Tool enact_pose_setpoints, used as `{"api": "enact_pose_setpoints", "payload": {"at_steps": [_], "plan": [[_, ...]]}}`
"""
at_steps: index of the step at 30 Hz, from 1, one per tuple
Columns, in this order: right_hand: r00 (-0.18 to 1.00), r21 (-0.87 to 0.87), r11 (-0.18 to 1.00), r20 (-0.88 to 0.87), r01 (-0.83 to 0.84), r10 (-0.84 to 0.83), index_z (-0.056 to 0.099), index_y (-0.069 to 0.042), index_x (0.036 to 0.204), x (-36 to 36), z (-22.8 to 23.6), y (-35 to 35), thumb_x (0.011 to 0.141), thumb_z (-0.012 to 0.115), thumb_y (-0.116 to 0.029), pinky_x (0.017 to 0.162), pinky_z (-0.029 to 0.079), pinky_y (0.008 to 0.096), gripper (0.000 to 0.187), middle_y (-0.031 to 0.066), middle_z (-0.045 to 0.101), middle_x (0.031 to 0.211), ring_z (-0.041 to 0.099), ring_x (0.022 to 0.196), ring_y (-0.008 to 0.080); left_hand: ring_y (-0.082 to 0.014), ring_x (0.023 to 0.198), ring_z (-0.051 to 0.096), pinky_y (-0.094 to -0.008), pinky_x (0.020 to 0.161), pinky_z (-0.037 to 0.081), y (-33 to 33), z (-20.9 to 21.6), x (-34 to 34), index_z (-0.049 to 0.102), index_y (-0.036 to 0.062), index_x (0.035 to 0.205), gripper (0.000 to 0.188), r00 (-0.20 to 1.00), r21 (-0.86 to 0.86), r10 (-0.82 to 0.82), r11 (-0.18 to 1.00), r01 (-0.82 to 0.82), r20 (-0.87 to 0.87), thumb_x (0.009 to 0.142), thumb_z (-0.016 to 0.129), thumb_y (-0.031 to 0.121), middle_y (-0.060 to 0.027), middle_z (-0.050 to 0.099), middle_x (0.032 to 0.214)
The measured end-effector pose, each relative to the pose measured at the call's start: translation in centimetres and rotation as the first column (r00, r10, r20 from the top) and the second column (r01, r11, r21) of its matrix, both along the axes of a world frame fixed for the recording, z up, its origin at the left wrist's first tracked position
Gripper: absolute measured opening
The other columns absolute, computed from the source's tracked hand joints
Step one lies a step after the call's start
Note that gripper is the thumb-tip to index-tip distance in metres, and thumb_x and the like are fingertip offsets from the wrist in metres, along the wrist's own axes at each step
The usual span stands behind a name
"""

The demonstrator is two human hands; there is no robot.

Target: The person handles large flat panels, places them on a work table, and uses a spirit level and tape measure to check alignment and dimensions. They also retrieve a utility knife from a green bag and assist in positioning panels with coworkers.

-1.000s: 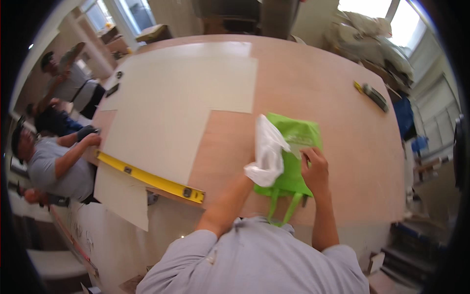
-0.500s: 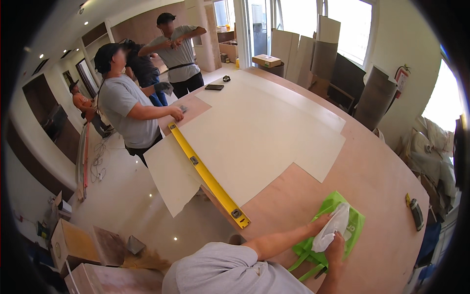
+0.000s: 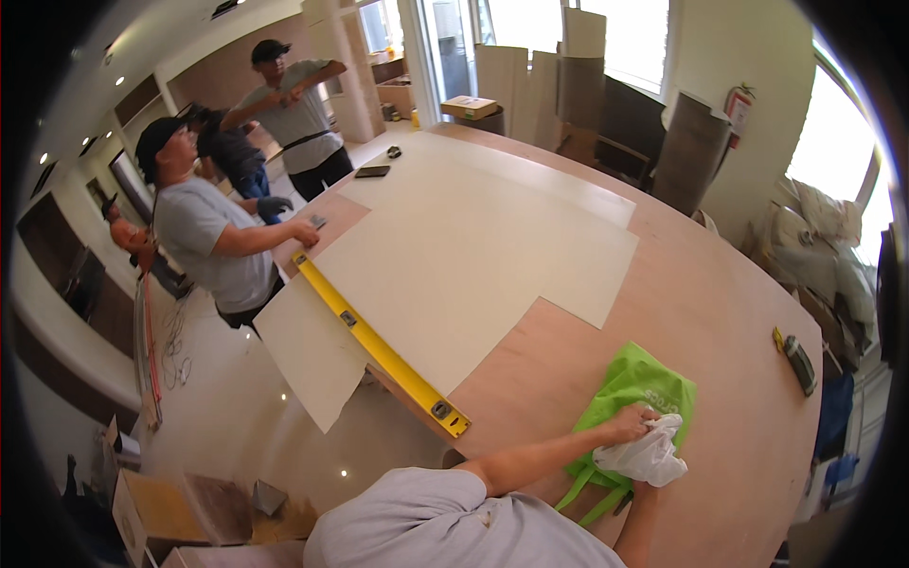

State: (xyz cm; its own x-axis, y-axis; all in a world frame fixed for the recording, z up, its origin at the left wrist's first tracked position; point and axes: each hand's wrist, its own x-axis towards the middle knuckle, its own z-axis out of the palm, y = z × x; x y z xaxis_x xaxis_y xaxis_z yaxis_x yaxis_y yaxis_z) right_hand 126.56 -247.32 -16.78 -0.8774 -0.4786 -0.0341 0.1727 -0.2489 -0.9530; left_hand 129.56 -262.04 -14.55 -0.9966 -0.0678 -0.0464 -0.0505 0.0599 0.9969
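My left hand (image 3: 629, 425) pinches the upper edge of a crumpled white plastic bag (image 3: 644, 457). Beneath that bag my right forearm (image 3: 641, 521) comes up, and the bag covers my right hand, so its fingers are hidden. Under both lies a flat green tote bag (image 3: 620, 383) with its straps toward me on the wooden tabletop (image 3: 729, 417). A small dark object (image 3: 623, 503) shows by the straps.
A yellow spirit level (image 3: 383, 350) lies along the edge of large cream sheets (image 3: 464, 256). Right of me lies a dark tool with a yellow part (image 3: 799, 365). A phone (image 3: 372, 171) lies at the far end. A co-worker (image 3: 204, 213) stands at the left edge; others are behind.
The white plastic bag has dropped from upright to a crumpled heap, now covering my right hand. My view has shifted. A co-worker's gloved hand has lowered.
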Motion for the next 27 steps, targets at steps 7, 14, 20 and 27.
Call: {"api": "enact_pose_setpoints", "payload": {"at_steps": [7,14,20,27], "plan": [[0.983,-0.226,0.967,0.164,0.118,-0.082,0.052,-0.006,0.113,1.3,0.7,0.7,0.08,0.063,-0.016,0.084,0.047,0.035,0.037,0.0104,0.059,0.104,0.057,0.097,0.0241,-0.0317,0.11,0.049,-0.0404,0.097,0.035,-0.4,-1.9,-0.5,0.047,0.0061,0.124,0.049,0.951,-0.286,0.229,0.916,-0.282,-0.205,0.078,0.059,0.017,-0.018,0.054,0.117],[0.943,-0.414,0.872,0.303,0.26,-0.137,0.049,-0.008,0.12,0.0,0.7,-0.1,0.082,0.063,-0.015,0.088,0.046,0.033,0.041,0.0072,0.058,0.106,0.056,0.099,0.0202,-0.0209,0.093,0.058,-0.031,0.081,0.046,-0.7,0.9,0.7,0.052,-0.002,0.115,0.043,0.989,0.091,-0.133,0.986,0.139,-0.066,0.081,0.066,0.018,-0.0112,0.06,0.105],[0.973,-0.225,0.946,0.032,0.232,-0.23,0.048,-0.006,0.118,0.4,-0.1,1.1,0.077,0.068,-0.013,0.078,0.048,0.0302,0.046,0.0062,0.057,0.103,0.056,0.092,0.0171,-0.017,0.082,0.061,-0.0309,0.073,0.05,0.4,1.7,0.6,0.055,-0.0014,0.108,0.03,0.983,0.405,0.05,0.906,-0.12,0.179,0.083,0.063,0.012,-0.0096,0.062,0.1],[0.953,0.233,0.955,-0.282,0.183,-0.113,0.059,-0.002,0.102,0.0,-3.2,3.1,0.075,0.068,-0.016,0.076,0.047,0.0295,0.031,0.0104,0.062,0.093,0.058,0.086,0.0164,-0.0195,0.084,0.06,-0.0321,0.075,0.049,-2.3,-0.8,0.4,0.058,0.0007,0.105,0.033,0.938,0.033,-0.067,0.998,0.059,0.339,0.081,0.066,0.021,-0.0082,0.062,0.097]]}}
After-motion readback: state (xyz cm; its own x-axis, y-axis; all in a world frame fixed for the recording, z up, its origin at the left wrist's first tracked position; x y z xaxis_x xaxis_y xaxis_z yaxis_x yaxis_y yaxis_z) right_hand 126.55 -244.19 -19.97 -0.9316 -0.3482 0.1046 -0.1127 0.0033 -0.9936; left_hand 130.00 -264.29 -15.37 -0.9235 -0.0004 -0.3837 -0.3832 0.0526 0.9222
